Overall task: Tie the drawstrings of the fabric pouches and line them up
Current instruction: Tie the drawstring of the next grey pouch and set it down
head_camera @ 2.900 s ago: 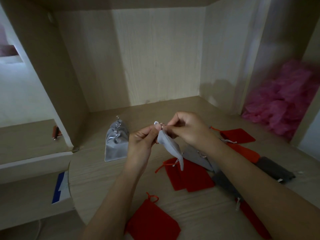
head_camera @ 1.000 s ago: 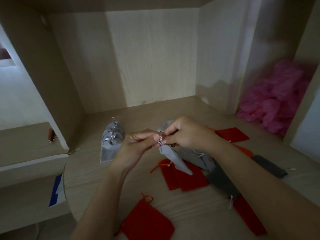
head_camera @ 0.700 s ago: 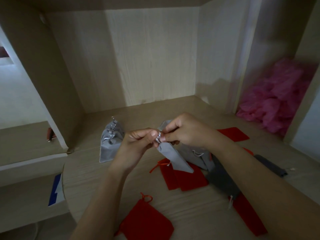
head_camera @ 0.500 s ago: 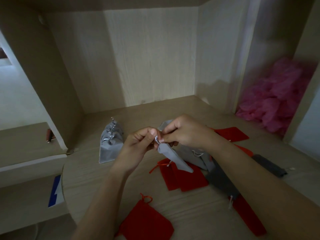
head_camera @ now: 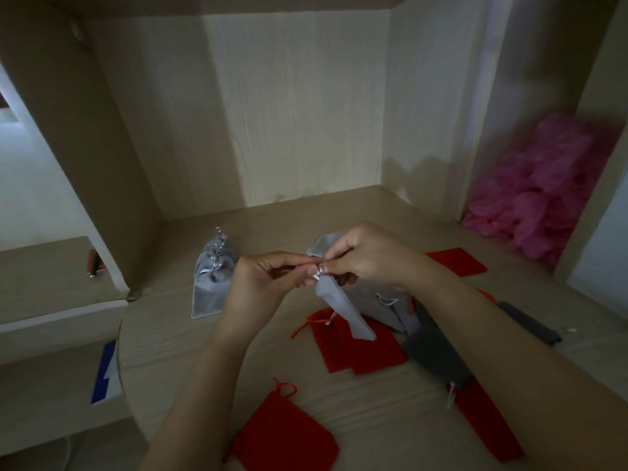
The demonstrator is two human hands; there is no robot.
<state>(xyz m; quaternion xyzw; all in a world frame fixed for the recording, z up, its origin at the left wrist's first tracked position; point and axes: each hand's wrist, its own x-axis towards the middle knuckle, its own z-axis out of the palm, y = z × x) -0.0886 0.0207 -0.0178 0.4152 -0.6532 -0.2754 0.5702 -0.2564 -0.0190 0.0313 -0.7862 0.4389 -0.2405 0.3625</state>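
1. L hand (head_camera: 258,283) & R hand (head_camera: 370,260) meet above the surface (head_camera: 190,351), fingertips together at the neck of a grey pouch (head_camera: 343,311).
2. Both hands have fingers curled, pinching the silver cord (head_camera: 317,274) at the pouch top. Which end is in which hand: can't tell.
3. Grey pouch hangs from the pinch, slanting down-right. Its lower end is over the red pair (head_camera: 360,348), which lies flat & overlapped. Touching or not: can't tell.
4. Tied pouches (head_camera: 210,287), grey w/ silver bows, sit left of L hand, near the left wall.
5. Flat grey pouch (head_camera: 380,300) is under R wrist. Dark pouch (head_camera: 435,351) is just right of the red pair, partly under R forearm.
6. Front red pouch (head_camera: 285,433) is by the near edge. Far red pouch (head_camera: 458,261) is behind R wrist.
7. Pink bag (head_camera: 543,185) is in the right nook, well apart.
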